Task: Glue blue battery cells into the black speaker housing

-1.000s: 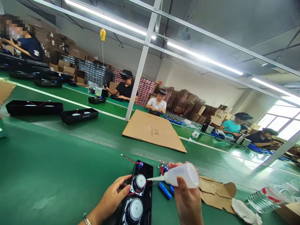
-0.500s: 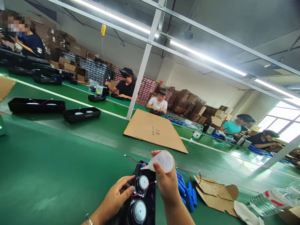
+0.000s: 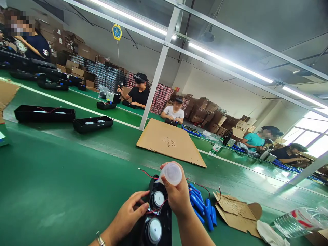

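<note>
- Green conveyor belt (image 3: pixel 64 177) fills the lower part of the view, inside a workshop with long lamps on the ceiling and many stacked cartons at the far wall.
- On this belt, at the near edge, lies a black speaker housing (image 3: pixel 159 218) with two round speaker drivers in it; thin red wires (image 3: pixel 146 173) come out at its far end.
- The left hand (image 3: pixel 128 215) rests on the left side of the speaker housing, fingers bent and touching its edge near the upper driver; it grips nothing.
- The right hand (image 3: pixel 176 196) is closed around a translucent squeeze bottle (image 3: pixel 171 173), held just above the far end of the speaker housing; the bottle's flat bottom faces the camera, and its nozzle is hidden.
- Just to the right of the speaker housing lie several blue cylindrical battery cells (image 3: pixel 202 206) with wires.
- Further right of the speaker housing are a torn cardboard piece (image 3: pixel 235 212), a white cloth (image 3: pixel 269 234) and a clear plastic bottle (image 3: pixel 297 220) lying on its side.
- Beyond the speaker housing, a flat cardboard sheet (image 3: pixel 170 141) lies on the belt.
- Far left of the speaker housing stand two more black housings (image 3: pixel 92 123).
- Other people sit and work at the far side of the belt.
</note>
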Action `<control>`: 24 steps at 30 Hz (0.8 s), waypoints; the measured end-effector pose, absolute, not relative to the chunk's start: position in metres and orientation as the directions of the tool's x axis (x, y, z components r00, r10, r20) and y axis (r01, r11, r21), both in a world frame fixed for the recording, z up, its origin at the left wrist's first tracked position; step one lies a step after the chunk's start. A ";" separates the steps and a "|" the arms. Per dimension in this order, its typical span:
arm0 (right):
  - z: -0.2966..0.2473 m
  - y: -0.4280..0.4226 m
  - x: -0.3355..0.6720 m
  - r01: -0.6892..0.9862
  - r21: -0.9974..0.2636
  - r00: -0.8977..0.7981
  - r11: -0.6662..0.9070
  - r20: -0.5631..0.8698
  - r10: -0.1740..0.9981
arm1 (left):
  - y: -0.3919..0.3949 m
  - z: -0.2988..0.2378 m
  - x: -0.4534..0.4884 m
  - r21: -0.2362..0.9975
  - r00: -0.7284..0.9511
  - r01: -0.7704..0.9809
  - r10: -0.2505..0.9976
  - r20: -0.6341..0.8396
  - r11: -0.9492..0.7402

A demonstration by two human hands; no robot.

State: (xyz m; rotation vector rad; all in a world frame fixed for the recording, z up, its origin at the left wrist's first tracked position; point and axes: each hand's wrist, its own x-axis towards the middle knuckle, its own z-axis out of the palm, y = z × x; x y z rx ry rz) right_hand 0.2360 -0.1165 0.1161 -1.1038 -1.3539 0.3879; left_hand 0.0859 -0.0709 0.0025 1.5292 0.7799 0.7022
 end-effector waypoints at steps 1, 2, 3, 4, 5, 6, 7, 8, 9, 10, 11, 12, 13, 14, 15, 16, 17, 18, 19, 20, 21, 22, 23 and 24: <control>0.117 -0.117 0.235 0.367 -0.796 0.237 0.481 0.580 0.779 | -0.071 0.003 0.086 0.995 0.587 0.082 0.809 -0.007 -0.051; 0.118 -0.117 0.235 0.381 -0.788 0.228 0.484 0.587 0.777 | -0.071 0.003 0.086 0.996 0.585 0.081 0.811 -0.009 -0.047; 0.119 -0.117 0.234 0.395 -0.779 0.219 0.487 0.594 0.774 | -0.071 0.003 0.086 0.996 0.582 0.078 0.813 -0.009 -0.044; 0.119 -0.117 0.234 0.405 -0.772 0.213 0.489 0.600 0.771 | -0.071 0.003 0.086 0.996 0.579 0.073 0.815 -0.008 -0.042; 0.120 -0.117 0.234 0.410 -0.770 0.209 0.489 0.601 0.771 | -0.071 0.002 0.086 0.997 0.577 0.068 0.817 -0.005 -0.043; 0.120 -0.117 0.233 0.412 -0.769 0.208 0.488 0.601 0.772 | -0.070 0.002 0.086 0.997 0.575 0.067 0.818 -0.004 -0.042; 0.120 -0.117 0.233 0.412 -0.771 0.208 0.486 0.599 0.773 | -0.070 0.001 0.086 0.997 0.574 0.068 0.819 -0.004 -0.043; 0.120 -0.117 0.233 0.411 -0.772 0.208 0.484 0.597 0.775 | -0.070 0.001 0.086 0.997 0.574 0.069 0.819 -0.002 -0.047; 0.120 -0.117 0.233 0.411 -0.774 0.209 0.482 0.594 0.777 | -0.070 0.001 0.086 0.996 0.574 0.071 0.819 0.000 -0.050; 0.120 -0.117 0.233 0.410 -0.776 0.209 0.480 0.592 0.779 | -0.069 0.001 0.086 0.996 0.575 0.073 0.818 0.000 -0.051; 0.120 -0.117 0.233 0.410 -0.777 0.208 0.478 0.590 0.780 | -0.069 0.001 0.087 0.996 0.577 0.073 0.817 0.000 -0.052; 0.120 -0.117 0.233 0.410 -0.778 0.209 0.476 0.588 0.782 | -0.069 0.001 0.087 0.996 0.578 0.070 0.816 0.001 -0.051; 0.120 -0.117 0.233 0.410 -0.779 0.210 0.474 0.587 0.782 | -0.070 0.002 0.087 0.997 0.580 0.066 0.815 0.003 -0.050; 0.120 -0.117 0.233 0.411 -0.779 0.212 0.474 0.588 0.781 | -0.070 0.002 0.087 0.997 0.581 0.062 0.814 0.004 -0.048; 0.120 -0.117 0.233 0.412 -0.778 0.213 0.474 0.588 0.780 | -0.070 0.002 0.087 0.997 0.583 0.058 0.813 0.003 -0.046; 0.120 -0.117 0.233 0.414 -0.778 0.216 0.473 0.589 0.779 | -0.070 0.003 0.087 0.998 0.584 0.055 0.812 0.003 -0.043; 0.120 -0.117 0.233 0.415 -0.778 0.218 0.471 0.588 0.779 | -0.070 0.002 0.087 0.998 0.584 0.055 0.811 0.000 -0.040; 0.120 -0.117 0.233 0.415 -0.779 0.220 0.470 0.587 0.779 | -0.070 0.002 0.087 0.998 0.587 0.057 0.810 -0.002 -0.039; 0.120 -0.117 0.233 0.413 -0.780 0.220 0.470 0.587 0.780 | -0.070 0.002 0.086 0.998 0.588 0.057 0.809 -0.002 -0.039; 0.120 -0.117 0.233 0.411 -0.781 0.219 0.470 0.585 0.781 | -0.070 0.001 0.086 0.998 0.589 0.057 0.808 0.000 -0.041; 0.119 -0.117 0.233 0.409 -0.781 0.217 0.472 0.586 0.781 | -0.070 0.001 0.086 0.997 0.588 0.058 0.809 0.002 -0.044; 0.119 -0.117 0.232 0.408 -0.781 0.215 0.473 0.586 0.781 | -0.070 0.001 0.086 0.997 0.587 0.059 0.809 0.003 -0.047; 0.119 -0.117 0.232 0.407 -0.782 0.213 0.473 0.585 0.783 | -0.070 0.001 0.086 0.997 0.586 0.062 0.810 0.003 -0.048; 0.119 -0.118 0.232 0.406 -0.782 0.213 0.473 0.585 0.783 | -0.070 0.002 0.086 0.997 0.585 0.066 0.811 0.000 -0.047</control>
